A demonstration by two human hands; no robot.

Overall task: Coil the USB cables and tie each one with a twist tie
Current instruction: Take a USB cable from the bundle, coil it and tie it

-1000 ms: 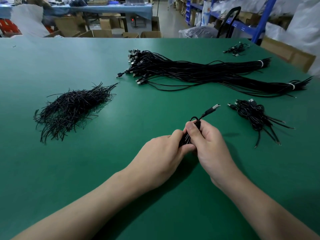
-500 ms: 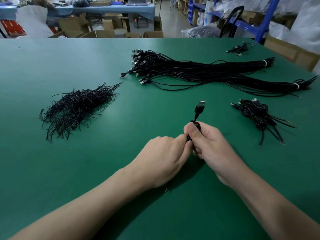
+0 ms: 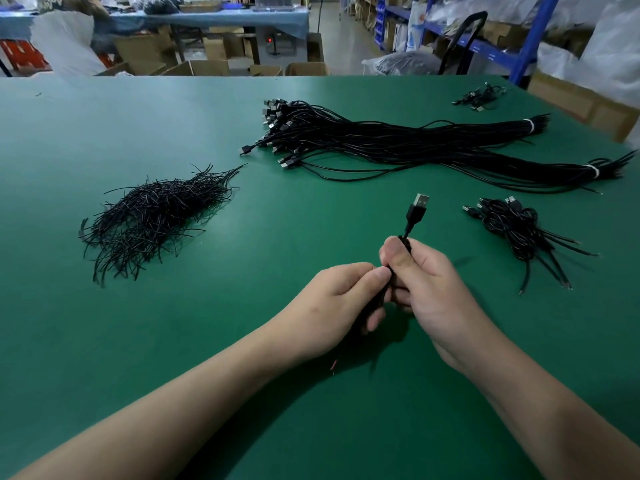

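Head view:
- One coiled USB cable [image 3: 406,241] is held above the green tabletop [image 3: 138,341], in the middle of the near half, between both hands.
- The right hand [image 3: 436,292] wraps the coil. Its thumb lies along the front and the other fingers [image 3: 401,292] curl round behind, clamped on the bundle.
- The cable's one USB plug [image 3: 418,206] sticks up and away, out of the top of the right fist, clear of the fingers.
- The left hand [image 3: 332,303] meets the coil from the left. Its thumb and forefinger tips are pressed together on the lower part of the coil, just under the right thumb. Whether a tie sits between them is hidden.
- A thin wire end with a red tip [image 3: 333,365] shows below the left wrist, close to the tabletop.
- One loose heap of black twist ties [image 3: 156,216] lies well to the left of the hands, too many to count.
- Two long bundles of uncoiled cables [image 3: 415,143] lie across the far right, well apart from the hands. Each is bound by one white band [image 3: 529,125] near its right end, and the plugs fan out at the left.
- One small pile of coiled cables [image 3: 512,226] lies to the right of the right hand, the number unclear.
- One more small cluster of cables [image 3: 479,97] lies at the far right corner.
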